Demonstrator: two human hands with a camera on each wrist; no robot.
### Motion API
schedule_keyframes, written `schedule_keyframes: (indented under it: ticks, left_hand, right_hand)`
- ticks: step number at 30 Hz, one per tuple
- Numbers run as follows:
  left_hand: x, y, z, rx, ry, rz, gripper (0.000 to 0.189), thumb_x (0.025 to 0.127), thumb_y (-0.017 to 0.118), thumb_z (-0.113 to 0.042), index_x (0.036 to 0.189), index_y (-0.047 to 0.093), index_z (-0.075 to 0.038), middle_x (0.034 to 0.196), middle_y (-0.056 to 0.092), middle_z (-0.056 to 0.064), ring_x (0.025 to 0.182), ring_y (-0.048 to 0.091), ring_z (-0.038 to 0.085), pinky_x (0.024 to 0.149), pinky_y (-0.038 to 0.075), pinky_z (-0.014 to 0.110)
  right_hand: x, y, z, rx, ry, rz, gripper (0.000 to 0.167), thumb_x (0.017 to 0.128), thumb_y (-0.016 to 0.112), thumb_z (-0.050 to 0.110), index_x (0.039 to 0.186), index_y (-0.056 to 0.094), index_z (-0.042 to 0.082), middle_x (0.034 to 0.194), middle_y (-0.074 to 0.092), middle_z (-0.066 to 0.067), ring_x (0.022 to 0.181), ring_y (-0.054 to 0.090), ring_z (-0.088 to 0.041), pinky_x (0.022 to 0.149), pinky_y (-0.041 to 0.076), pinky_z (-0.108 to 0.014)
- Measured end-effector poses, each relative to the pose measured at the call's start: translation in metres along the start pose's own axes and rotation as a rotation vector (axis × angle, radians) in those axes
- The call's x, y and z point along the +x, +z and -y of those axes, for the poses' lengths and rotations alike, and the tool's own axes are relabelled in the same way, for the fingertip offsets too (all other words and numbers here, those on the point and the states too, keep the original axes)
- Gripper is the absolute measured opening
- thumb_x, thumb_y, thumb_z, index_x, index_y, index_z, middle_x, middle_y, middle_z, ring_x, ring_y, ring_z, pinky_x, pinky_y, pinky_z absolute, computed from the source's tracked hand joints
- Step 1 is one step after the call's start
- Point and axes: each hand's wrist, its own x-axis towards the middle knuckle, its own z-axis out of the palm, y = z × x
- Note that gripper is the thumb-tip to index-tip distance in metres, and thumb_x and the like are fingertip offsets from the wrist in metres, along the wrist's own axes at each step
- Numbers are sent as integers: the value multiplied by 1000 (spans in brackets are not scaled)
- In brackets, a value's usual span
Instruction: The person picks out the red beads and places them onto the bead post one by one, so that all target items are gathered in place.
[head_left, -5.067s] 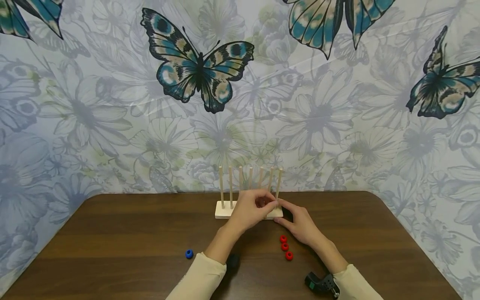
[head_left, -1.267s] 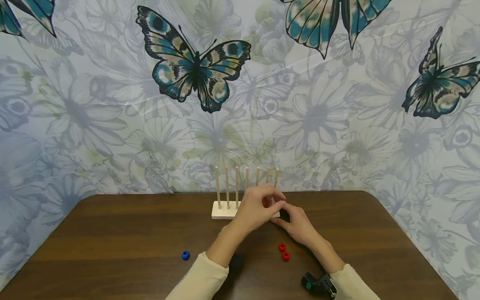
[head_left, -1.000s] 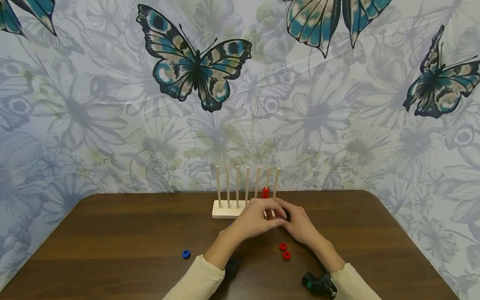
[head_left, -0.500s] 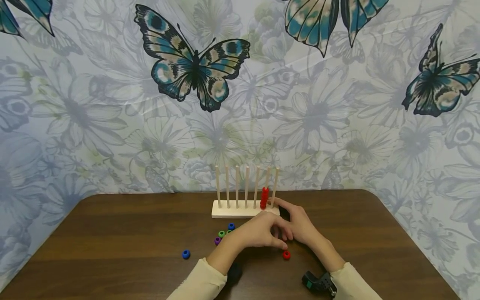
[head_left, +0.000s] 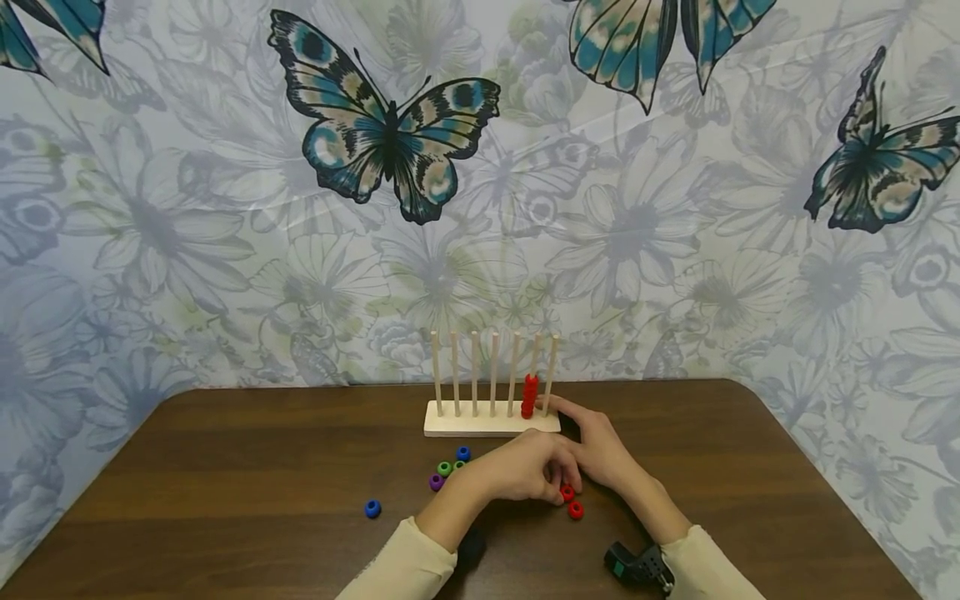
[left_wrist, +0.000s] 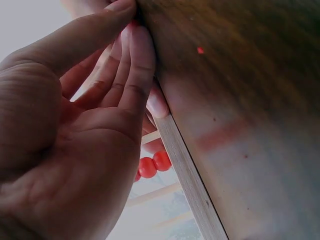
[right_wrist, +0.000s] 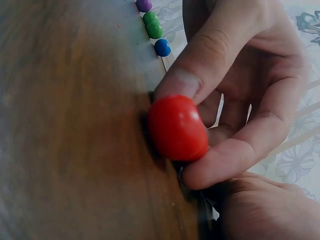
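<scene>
My left hand [head_left: 517, 467] is low over the table, thumb and fingertips at a red bead [head_left: 567, 493]; in the left wrist view a sliver of red shows between thumb and finger. Just nearer lies a second red bead [head_left: 576, 510], which appears large in the right wrist view [right_wrist: 177, 127] and covers the pinch there. My right hand [head_left: 606, 446] holds the right end of a pale wooden peg stand [head_left: 472, 423]; its thumb is hidden behind the left hand. Several stacked red beads [head_left: 529, 396] sit on the second peg from the right. The other pegs are bare.
Left of the left hand lie a blue bead [head_left: 463, 453], green beads [head_left: 445, 468] and a purple bead [head_left: 437, 482]. Another blue bead [head_left: 372, 508] lies farther left. A black device [head_left: 637, 567] is on the right wrist. Butterfly-patterned cloth [head_left: 405, 142] hangs behind the table.
My left hand has come down from the pegs to the loose red beads, uncovering the red stack and the coloured beads. Three loose red beads are now two. My right hand stays at the stand.
</scene>
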Motion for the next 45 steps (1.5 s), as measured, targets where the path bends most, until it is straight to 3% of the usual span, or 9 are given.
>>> schedule_keyframes:
  ticks: [8, 11, 15, 21, 23, 27, 31, 37, 45]
  left_hand:
    - [4, -4, -1, 21, -7, -31, 14, 90, 83, -4, 99, 78, -13, 90, 69, -9, 72, 60, -1, 68, 52, 15]
    - [5, -8, -3, 31, 16, -80, 12, 91, 83, -5, 98, 77, -12, 87, 69, -5, 72, 59, 0, 67, 52, 15]
    - [4, -16, -7, 31, 49, -183, 14, 90, 83, -6, 99, 76, -14, 89, 69, -3, 72, 57, 0, 68, 52, 16]
    - [4, -32, -17, -7, 93, -341, 14, 92, 83, -8, 103, 77, -13, 93, 71, -1, 78, 59, 2, 73, 54, 19]
    - [4, -37, -22, -25, 99, -400, 15, 92, 82, -9, 105, 77, -13, 94, 72, 0, 79, 61, 3, 73, 54, 21]
    - [5, -50, -33, -59, 138, -543, 15, 94, 81, -11, 109, 78, -13, 98, 72, -2, 82, 63, 6, 73, 56, 25]
    - [5, -64, -40, -65, 161, -736, 18, 94, 81, -12, 111, 79, -12, 100, 73, 0, 78, 65, 11, 70, 58, 27]
    - [10, -79, -43, 31, 108, -1018, 19, 92, 82, -11, 111, 81, -10, 99, 76, 4, 69, 67, 16, 61, 56, 24]
    - [15, -79, -41, 166, 2, -1077, 20, 91, 83, -11, 111, 82, -10, 98, 76, 3, 58, 52, 10, 56, 43, 23]
  right_hand:
    - [-1, -1, -3, -5, -2, -1, 59, 96, 77, 9, 151, 59, 20, 149, 63, -10, 135, 61, -37, 109, 48, -62]
    - [-2, -1, -4, -13, 2, 5, 63, 94, 73, -2, 152, 58, 21, 146, 65, -9, 102, 69, -27, 98, 53, -50]
    - [-4, -3, -6, -31, 6, 1, 68, 89, 66, -14, 151, 59, 16, 129, 74, -8, 68, 45, -13, 74, 43, -33]
    - [-6, -4, -6, -54, 46, -18, 44, 93, 76, 0, 136, 68, 9, 107, 75, -2, 90, 65, -15, 80, 54, -34]
    - [-6, -4, -6, -47, 55, -13, 37, 96, 78, 11, 131, 69, 10, 118, 75, -3, 107, 69, -22, 93, 57, -43]
    - [-5, -3, -6, -21, 41, -8, 45, 97, 78, 21, 139, 66, 11, 136, 71, -9, 129, 65, -32, 108, 52, -54]
    - [-2, -2, -6, -26, 9, -17, 58, 96, 79, 21, 149, 60, 13, 146, 66, -9, 136, 60, -35, 112, 48, -58]
    - [0, 0, -4, -16, 16, -7, 58, 96, 79, 22, 150, 60, 14, 147, 65, -9, 137, 60, -35, 112, 47, -59]
    - [2, 0, -3, -13, 50, 8, 61, 96, 78, 22, 152, 57, 10, 149, 62, -12, 138, 59, -36, 114, 46, -59]
